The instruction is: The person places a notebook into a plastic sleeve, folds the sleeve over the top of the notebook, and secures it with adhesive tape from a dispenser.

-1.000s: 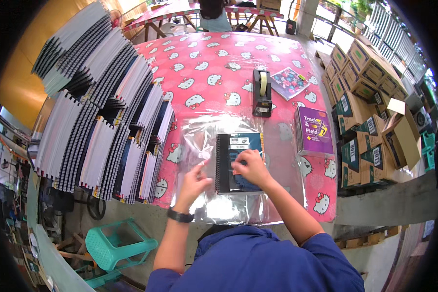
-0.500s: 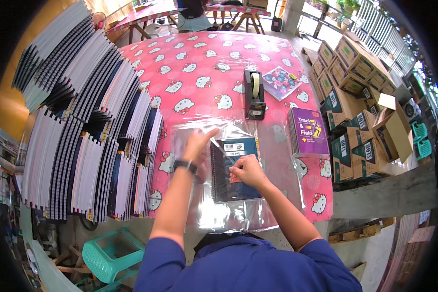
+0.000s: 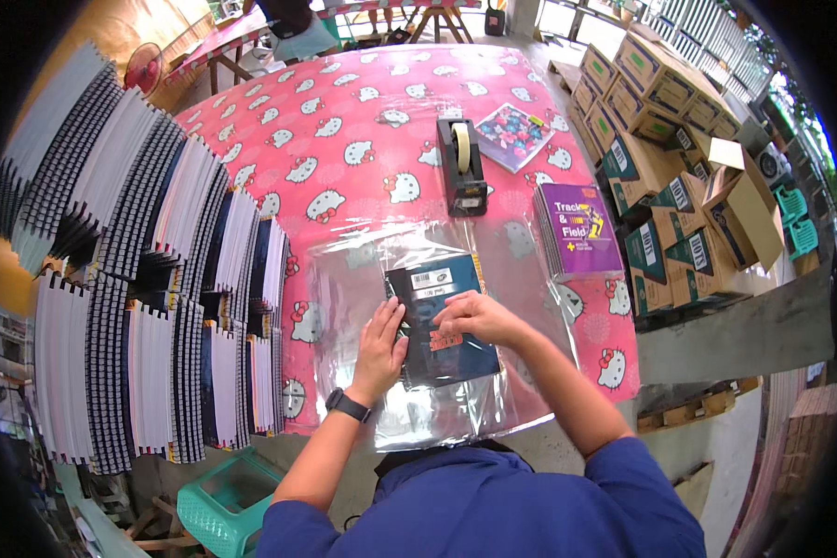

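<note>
Notebook (image 3: 460,365) is lying on clear film (image 3: 344,279) on the table (image 3: 279,144). The left hand (image 3: 378,352) is hiding part of its spine side, fingers stretching out nearly together. The right hand (image 3: 481,316) is curling over the cover; whether it is pinching anything, I cannot tell. Glare is obscuring the film's folds. The top edge is cutting off a person (image 3: 299,37).

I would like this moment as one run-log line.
left hand: at left edge of dark notebook; right hand: over its cover, contact unclear; clear plastic sheet: spread around notebook; tape dispenser: beyond
</note>
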The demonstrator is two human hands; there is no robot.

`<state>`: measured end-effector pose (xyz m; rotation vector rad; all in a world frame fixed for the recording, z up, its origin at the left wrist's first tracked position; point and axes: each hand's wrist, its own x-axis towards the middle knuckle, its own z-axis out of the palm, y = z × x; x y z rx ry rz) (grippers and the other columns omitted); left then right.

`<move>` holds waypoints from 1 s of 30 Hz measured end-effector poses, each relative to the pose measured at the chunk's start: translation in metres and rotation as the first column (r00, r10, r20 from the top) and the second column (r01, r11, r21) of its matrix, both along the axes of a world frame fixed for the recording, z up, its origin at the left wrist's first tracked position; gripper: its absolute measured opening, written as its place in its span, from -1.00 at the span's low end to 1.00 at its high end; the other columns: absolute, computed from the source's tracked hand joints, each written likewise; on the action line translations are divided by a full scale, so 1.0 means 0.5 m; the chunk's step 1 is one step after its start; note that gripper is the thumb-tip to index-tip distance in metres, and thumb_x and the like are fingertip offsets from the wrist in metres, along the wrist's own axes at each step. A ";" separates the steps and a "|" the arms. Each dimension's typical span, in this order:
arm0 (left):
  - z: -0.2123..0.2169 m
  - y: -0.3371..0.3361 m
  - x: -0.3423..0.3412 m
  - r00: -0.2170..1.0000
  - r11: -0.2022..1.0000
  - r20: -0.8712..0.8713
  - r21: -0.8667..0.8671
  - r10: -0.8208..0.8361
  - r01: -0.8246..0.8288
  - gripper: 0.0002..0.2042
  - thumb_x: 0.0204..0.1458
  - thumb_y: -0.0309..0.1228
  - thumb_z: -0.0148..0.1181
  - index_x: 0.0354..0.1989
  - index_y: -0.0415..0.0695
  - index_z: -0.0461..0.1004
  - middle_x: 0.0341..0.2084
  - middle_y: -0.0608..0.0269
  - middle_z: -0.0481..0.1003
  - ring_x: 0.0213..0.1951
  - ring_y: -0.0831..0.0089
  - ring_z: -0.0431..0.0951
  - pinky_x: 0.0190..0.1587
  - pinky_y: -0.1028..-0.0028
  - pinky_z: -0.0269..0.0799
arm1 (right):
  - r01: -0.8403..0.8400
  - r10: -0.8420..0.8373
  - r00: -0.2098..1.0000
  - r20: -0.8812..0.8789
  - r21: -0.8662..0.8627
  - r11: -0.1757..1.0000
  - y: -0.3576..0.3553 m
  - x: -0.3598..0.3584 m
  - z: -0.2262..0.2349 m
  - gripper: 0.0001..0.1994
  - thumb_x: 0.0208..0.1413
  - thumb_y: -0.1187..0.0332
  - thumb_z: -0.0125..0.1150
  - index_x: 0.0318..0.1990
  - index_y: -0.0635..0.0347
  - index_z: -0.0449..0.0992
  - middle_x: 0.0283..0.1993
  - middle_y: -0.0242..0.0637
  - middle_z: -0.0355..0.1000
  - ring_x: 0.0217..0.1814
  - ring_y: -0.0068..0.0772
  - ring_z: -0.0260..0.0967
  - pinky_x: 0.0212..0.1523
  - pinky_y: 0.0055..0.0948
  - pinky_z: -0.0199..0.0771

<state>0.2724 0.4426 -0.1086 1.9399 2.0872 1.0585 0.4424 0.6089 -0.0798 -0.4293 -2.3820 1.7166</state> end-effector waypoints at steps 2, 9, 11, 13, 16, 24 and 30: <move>-0.009 -0.003 0.004 0.999 0.992 0.052 -0.129 0.002 0.004 -0.53 0.00 -0.35 0.06 0.14 -0.09 0.26 0.22 0.15 0.16 0.30 0.16 0.00 0.27 0.13 -0.13 | -0.260 0.229 0.960 0.161 0.205 0.944 0.019 0.013 0.003 -0.66 -0.15 0.55 0.13 -0.13 0.10 0.54 0.02 -0.29 0.43 0.24 -0.16 0.16 0.23 -0.16 0.09; -0.023 0.022 -0.030 0.994 0.980 0.010 -0.165 -0.109 0.109 -0.33 0.02 -0.30 0.03 0.29 -0.21 -0.07 0.31 -0.02 -0.12 0.36 0.09 -0.27 0.33 0.17 -0.33 | -0.202 -0.136 0.885 0.445 0.630 0.750 0.034 0.056 0.011 -0.01 -0.27 -0.07 0.35 0.34 -0.07 -0.06 0.45 -0.34 -0.31 0.49 -0.13 -0.59 0.25 0.36 -0.45; -0.035 0.033 -0.031 0.967 0.960 0.076 -0.126 -0.241 0.249 -0.29 0.02 -0.31 0.00 0.30 -0.28 -0.18 0.32 -0.08 -0.20 0.36 0.04 -0.31 0.33 0.17 -0.36 | -0.181 -0.116 0.904 0.411 0.615 0.768 0.045 0.057 -0.023 0.16 -0.49 -0.29 0.34 0.34 -0.01 -0.04 0.46 -0.34 -0.35 0.48 -0.15 -0.74 0.19 0.47 -0.62; -0.039 0.039 -0.026 0.965 0.961 0.102 -0.116 -0.240 0.251 -0.31 0.02 -0.33 -0.01 0.30 -0.28 -0.15 0.32 -0.06 -0.19 0.36 0.02 -0.32 0.33 0.16 -0.33 | -0.198 -0.138 0.889 0.436 0.639 0.743 0.032 0.033 -0.010 0.13 -0.49 -0.28 0.34 0.32 -0.03 0.01 0.46 -0.34 -0.34 0.48 -0.10 -0.73 0.19 0.47 -0.61; -0.040 0.040 -0.021 0.964 0.965 0.137 -0.098 -0.229 0.243 -0.33 0.02 -0.31 0.04 0.29 -0.26 -0.07 0.32 0.02 -0.15 0.35 -0.04 -0.33 0.33 0.13 -0.28 | -0.147 -0.184 0.889 0.419 0.641 0.753 -0.002 0.007 0.000 0.10 -0.53 -0.32 0.34 0.30 -0.18 0.07 0.45 -0.35 -0.33 0.45 0.10 -0.75 0.14 0.55 -0.52; -0.003 0.065 0.006 0.991 0.943 -0.066 -0.321 -0.119 0.092 -0.36 -0.10 0.00 0.16 0.24 0.35 0.15 0.33 0.45 -0.07 0.35 -0.03 -0.36 0.20 -0.29 -0.33 | -0.111 -0.299 0.851 0.432 0.703 0.702 -0.037 -0.038 0.005 0.23 -0.61 -0.34 0.36 0.35 -0.18 -0.10 0.44 -0.11 -0.43 0.38 0.46 -0.75 0.08 0.58 -0.29; 0.019 0.115 0.023 0.987 0.921 -0.145 -0.390 -0.070 0.008 -0.30 -0.17 0.17 0.14 0.23 0.35 0.19 0.31 0.45 -0.01 0.35 -0.01 -0.35 0.18 -0.33 -0.41 | 0.033 -0.334 0.898 0.288 0.712 0.701 -0.045 -0.016 -0.014 0.34 -0.63 -0.27 0.42 0.37 -0.01 -0.28 0.42 0.03 -0.45 0.43 0.26 -0.65 0.15 0.49 -0.34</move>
